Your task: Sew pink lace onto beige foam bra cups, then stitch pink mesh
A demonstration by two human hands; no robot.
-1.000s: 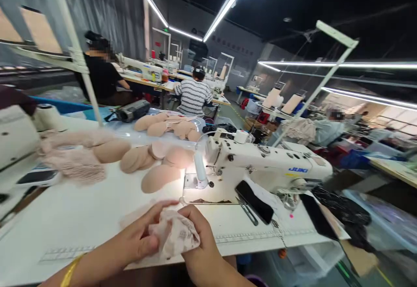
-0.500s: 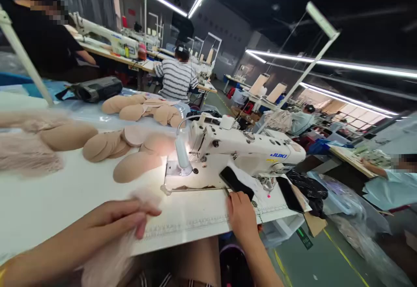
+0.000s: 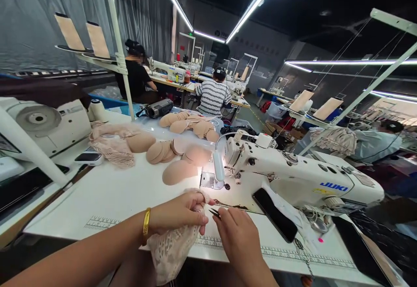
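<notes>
My left hand (image 3: 182, 213), with a gold bangle on the wrist, is closed on a piece of beige lace fabric (image 3: 174, 250). The lace hangs down past the table's front edge, and a bit of it stands above the fingers. In my right hand (image 3: 239, 230) are small dark thread snips (image 3: 215, 212), their two pointed tips toward the lace at my left fingers; the fingers hide the rest. The sewing machine (image 3: 293, 178) stands just beyond, its needle area lit by a lamp (image 3: 218, 165). Near my left hand lies a beige oval pad (image 3: 179, 172).
Stacked beige pads (image 3: 161, 151) and gathered lace (image 3: 115, 146) lie at the back left. A black phone (image 3: 275, 215) rests right of my right hand. Thread stand poles (image 3: 119, 48) rise at left and right. Co-workers (image 3: 213, 94) sit farther back.
My view has swung left. Both hands have come together before the machine. The right hand has left the phone's edge with the snips; the left has brought the lace up and right.
</notes>
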